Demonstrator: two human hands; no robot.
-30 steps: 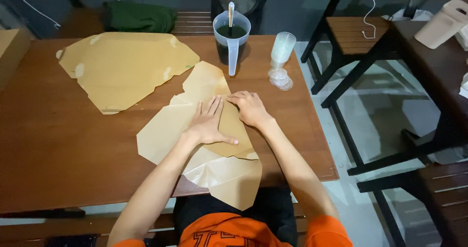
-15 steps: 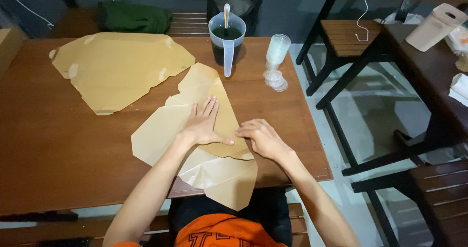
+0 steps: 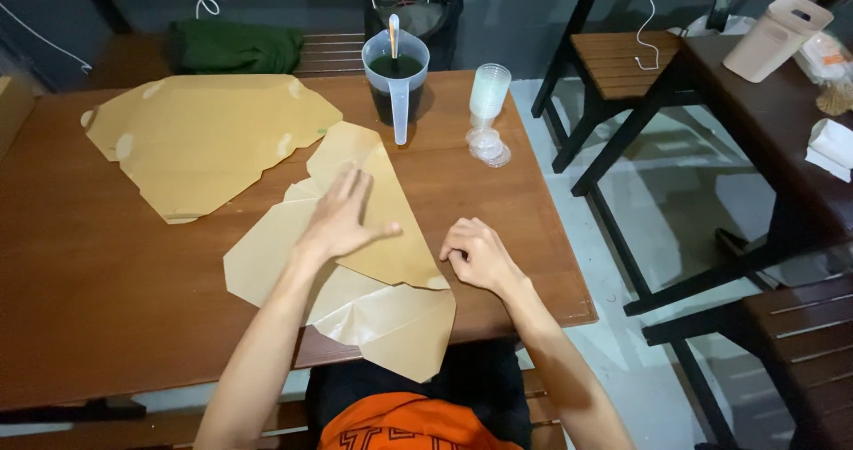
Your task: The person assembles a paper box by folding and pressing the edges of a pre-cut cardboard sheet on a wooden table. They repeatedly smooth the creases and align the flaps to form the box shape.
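The left hand (image 3: pixel 342 223) pressed flat, fingers spread, pinning the folded brown paper sheet (image 3: pixel 355 254) to the table (image 3: pixel 107 281), while the right hand (image 3: pixel 475 254) rested loosely curled, grasping nothing, just right of it.

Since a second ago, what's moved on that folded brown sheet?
The right hand slid off the folded sheet toward the table's near edge and now rests curled on the table. The left hand stays flat on the sheet. Pitcher and cups unchanged.
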